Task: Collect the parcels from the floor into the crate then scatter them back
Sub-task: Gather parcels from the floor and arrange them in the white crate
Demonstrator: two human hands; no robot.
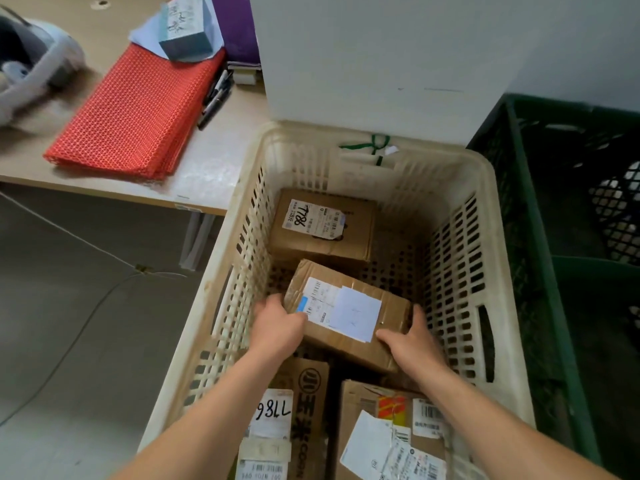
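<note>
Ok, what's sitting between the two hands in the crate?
Head view: a labelled cardboard parcel fills that gap; the left hand grips one end, the right hand the other.

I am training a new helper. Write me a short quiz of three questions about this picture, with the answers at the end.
1. True or false: the left hand and the right hand hold the same parcel.
2. Which colour is the second crate, to the right of the cream crate? A red; B green; C blue.
3. Fill the gap: ____ parcels are visible inside the cream crate.

Key: 1 true; 2 B; 3 four.
</note>
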